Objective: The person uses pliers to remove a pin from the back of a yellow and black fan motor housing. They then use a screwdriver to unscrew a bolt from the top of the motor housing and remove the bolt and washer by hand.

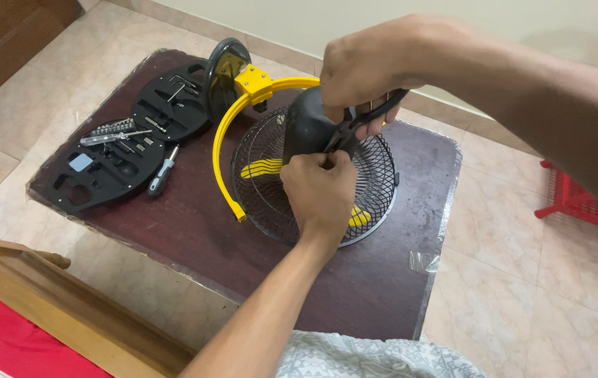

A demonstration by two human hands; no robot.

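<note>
So, dark table [355, 280] on tiled floor, with the fan [313, 175] lying face down on it, wire grille [376, 175] flat against the top and black motor housing [306, 126] pointing up at me. Yellow stand arm [225, 133] curves off to the left toward the round base [225, 66]. Open black tool tray [117, 150] sits well left, a screwdriver [162, 176] just beside it. My right hand [365, 66] comes from above-right, closed around black pliers [358, 126], whose long axis runs diagonally down-left so the nose meets the housing's near side. My left hand [320, 192] comes from below, fingers pinched tight at that same spot, touching the pliers' tip; what it pinches is hidden. Both hands meet at the housing's near-right flank, left hand nearer to me.
</note>
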